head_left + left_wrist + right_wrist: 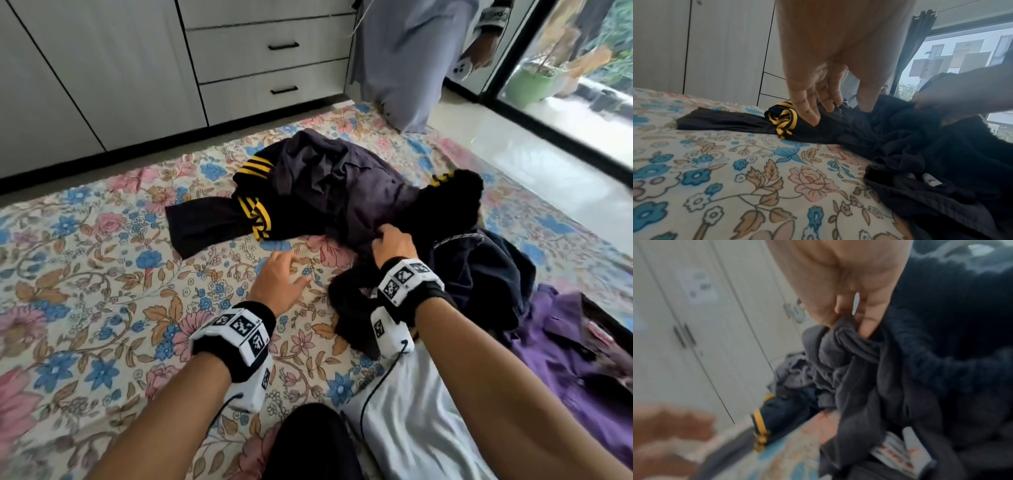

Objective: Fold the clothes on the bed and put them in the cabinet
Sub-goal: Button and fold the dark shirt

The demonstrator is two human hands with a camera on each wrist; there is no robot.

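Note:
A heap of dark clothes lies on the floral bed sheet. On top is a dark grey garment; my right hand pinches its edge. Under it lies a black garment with yellow stripes. My left hand hovers over the sheet just left of the heap, fingers straight and holding nothing. A fuzzy black garment and a navy one lie to the right. The white cabinet stands beyond the bed.
A purple shirt lies at the right by my arm. Drawers with black handles are shut. Another person in a grey robe stands at the bed's far corner near a glass door.

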